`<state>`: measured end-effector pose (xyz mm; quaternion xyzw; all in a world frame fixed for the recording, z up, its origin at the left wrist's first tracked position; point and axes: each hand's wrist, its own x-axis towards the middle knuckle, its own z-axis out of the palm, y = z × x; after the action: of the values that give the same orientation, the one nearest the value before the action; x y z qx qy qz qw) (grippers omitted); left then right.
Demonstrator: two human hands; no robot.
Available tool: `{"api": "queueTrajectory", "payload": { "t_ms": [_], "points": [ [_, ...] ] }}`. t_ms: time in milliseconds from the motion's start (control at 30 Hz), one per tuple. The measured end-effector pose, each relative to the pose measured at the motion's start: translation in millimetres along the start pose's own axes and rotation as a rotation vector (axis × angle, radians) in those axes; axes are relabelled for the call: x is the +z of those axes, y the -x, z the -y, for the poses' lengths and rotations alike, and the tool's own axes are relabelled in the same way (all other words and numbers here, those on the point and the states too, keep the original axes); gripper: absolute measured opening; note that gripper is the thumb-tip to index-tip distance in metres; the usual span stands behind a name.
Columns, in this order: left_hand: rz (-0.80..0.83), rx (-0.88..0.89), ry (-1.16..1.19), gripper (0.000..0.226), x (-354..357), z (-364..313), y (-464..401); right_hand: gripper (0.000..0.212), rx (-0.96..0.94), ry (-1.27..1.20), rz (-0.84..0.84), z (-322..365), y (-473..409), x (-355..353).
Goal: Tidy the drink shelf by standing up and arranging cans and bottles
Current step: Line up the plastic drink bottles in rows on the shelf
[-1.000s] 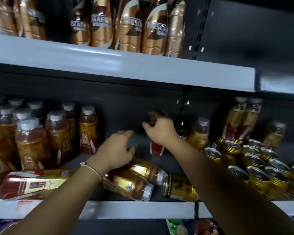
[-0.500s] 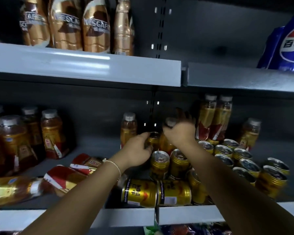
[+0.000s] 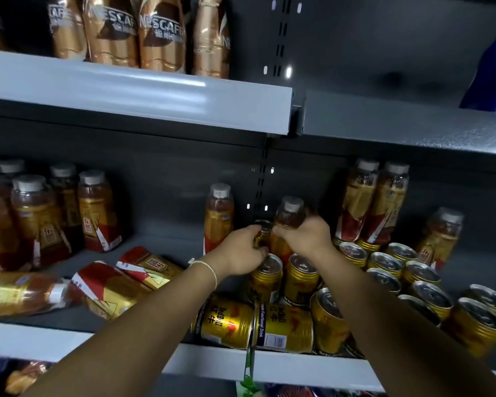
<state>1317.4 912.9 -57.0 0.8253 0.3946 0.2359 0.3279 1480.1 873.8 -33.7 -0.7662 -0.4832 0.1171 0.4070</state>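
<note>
**Both hands at the centre of the drink shelf**

While the right hand [image 3: 308, 234] curled its fingers around the shoulder of an upright clear plastic bottle of amber drink with a grey cap [image 3: 289, 217], the left hand [image 3: 238, 253] pinched a small gold metal can [image 3: 262, 233] just beside that bottle, at the middle of the frame. Both hands worked over the grey metal shelf [image 3: 161, 247], the two nearly touching. Just below them stood two upright gold cans [image 3: 284, 277], and in front of these, at the lower centre, two more gold cans lay on their sides [image 3: 255, 325] along the shelf edge. Another bottle of the same kind stood upright [image 3: 218, 216] left of the hands. Toward the lower left, several red-and-gold labelled bottles lay toppled [image 3: 98, 285], with a standing group [image 3: 49, 213] behind them. Rows of upright gold cans [image 3: 413, 279] filled the right side. Brown coffee bottles [image 3: 138, 32] lined the upper shelf at upper left.
</note>
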Motion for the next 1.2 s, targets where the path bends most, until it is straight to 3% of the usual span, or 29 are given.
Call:
{"api": "queueTrajectory", "payload": {
  "t_ms": [233,300,367,433,533,667,767,933,1200],
  "points": [
    [-0.027,0.042,-0.001,0.060,-7,-6,-7,0.034,-0.014,-0.255,-0.159,3,0,-10],
    [-0.041,0.056,-0.017,0.062,-13,-10,-9,0.049,-0.018,-0.391,-0.213,10,-2,-15],
    [-0.047,0.099,0.002,0.058,-18,-17,-9,0.061,-0.044,-0.468,-0.279,19,-6,-20],
    [-0.064,0.166,0.016,0.050,-23,-23,-8,0.060,-0.029,-0.585,-0.317,28,-12,-24],
    [-0.109,0.220,-0.030,0.047,-32,-32,-4,0.053,0.095,-0.774,-0.245,44,-17,-24],
    [-0.052,0.152,-0.015,0.047,-56,-29,3,0.034,0.150,-0.829,-0.229,64,-12,-6],
    [-0.008,0.080,0.074,0.042,-82,-14,13,0.040,0.199,-0.793,-0.182,83,-3,13],
    [0.060,0.028,0.158,0.038,-131,24,35,0.054,0.251,-0.725,0.098,121,11,50],
    [0.012,-0.017,0.028,0.061,-199,98,73,0.066,0.166,-0.703,0.152,179,36,127]
  ]
}}
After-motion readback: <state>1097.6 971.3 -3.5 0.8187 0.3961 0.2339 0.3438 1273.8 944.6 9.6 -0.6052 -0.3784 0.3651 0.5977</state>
